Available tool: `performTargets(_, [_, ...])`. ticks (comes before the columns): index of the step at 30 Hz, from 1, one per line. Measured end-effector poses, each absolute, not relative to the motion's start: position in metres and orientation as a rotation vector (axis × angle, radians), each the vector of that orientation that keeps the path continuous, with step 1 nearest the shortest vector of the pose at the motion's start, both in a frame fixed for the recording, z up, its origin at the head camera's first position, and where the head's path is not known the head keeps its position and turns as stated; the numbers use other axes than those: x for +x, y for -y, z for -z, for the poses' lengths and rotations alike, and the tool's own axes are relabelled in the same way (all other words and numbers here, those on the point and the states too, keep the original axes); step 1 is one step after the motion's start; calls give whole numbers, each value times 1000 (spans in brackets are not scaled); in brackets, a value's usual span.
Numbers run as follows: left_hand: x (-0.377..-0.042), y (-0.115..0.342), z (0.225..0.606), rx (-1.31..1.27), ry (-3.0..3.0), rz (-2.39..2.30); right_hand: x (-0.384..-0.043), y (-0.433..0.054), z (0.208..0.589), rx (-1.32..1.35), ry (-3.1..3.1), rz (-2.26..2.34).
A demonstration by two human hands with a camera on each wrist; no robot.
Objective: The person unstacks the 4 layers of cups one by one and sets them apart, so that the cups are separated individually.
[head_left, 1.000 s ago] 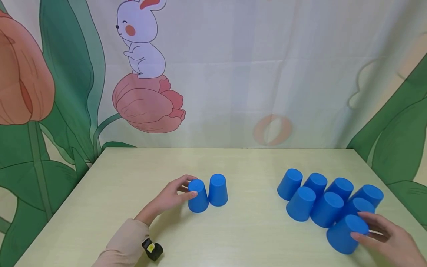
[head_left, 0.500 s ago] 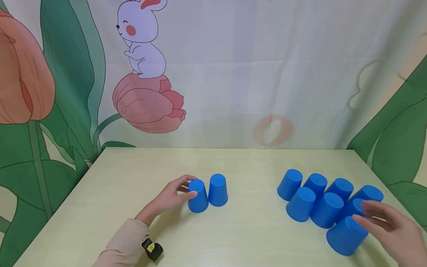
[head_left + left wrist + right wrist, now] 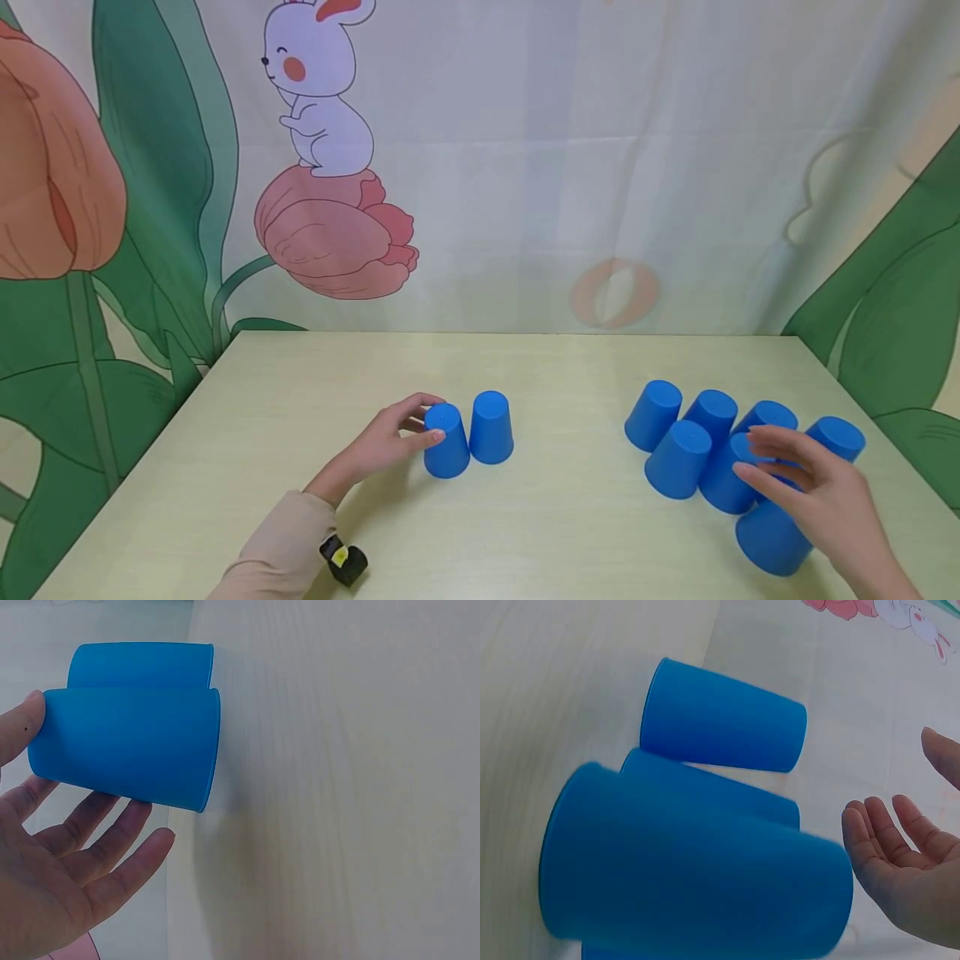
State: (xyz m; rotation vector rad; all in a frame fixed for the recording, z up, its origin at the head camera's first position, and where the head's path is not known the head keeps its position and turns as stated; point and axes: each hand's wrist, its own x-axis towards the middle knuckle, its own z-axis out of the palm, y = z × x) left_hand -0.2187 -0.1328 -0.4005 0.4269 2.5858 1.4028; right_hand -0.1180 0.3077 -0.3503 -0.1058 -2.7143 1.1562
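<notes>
My left hand (image 3: 386, 440) holds an upside-down blue cup (image 3: 448, 457), thumb on its near side and fingers round the far side. Just right of it stands a second upside-down blue cup (image 3: 491, 429), very close or touching. In the left wrist view, the held cup (image 3: 127, 746) partly covers the one behind it. My right hand (image 3: 821, 492) hovers over a cluster of upside-down blue cups (image 3: 678, 462), its fingers loosely bent and holding nothing. The nearest cup (image 3: 771, 540) is partly hidden under that hand. The right wrist view shows the hand (image 3: 911, 862) apart from the cups.
The pale wooden table (image 3: 570, 533) bears both groups of cups, with bare tabletop between them. A printed curtain (image 3: 487, 167) hangs behind its back edge. A black device (image 3: 345, 562) is strapped at my left wrist.
My right hand has let go of the nearest cup, risen, and moved left over the cluster. My left hand and its cup have stayed in place.
</notes>
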Motion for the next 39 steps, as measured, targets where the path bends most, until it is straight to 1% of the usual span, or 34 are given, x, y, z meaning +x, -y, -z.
performTargets(6, [-218,133,399,424,-2587,-1400,-126,-291,348,44,2689,-1188])
performTargets(18, [-219,133,401,444,-2575,-1403,-143,-258,350,203,2632,-1221])
performTargets(26, [-219,132,402,449,-2584,-1401,-160,-233,356,245,2655,-1306])
performTargets(36, [-218,133,402,453,-2594,-1399,-176,-202,368,431,2613,-1404])
performTargets(39, [-218,134,402,449,-2595,-1400,-181,-193,371,449,2613,-1439])
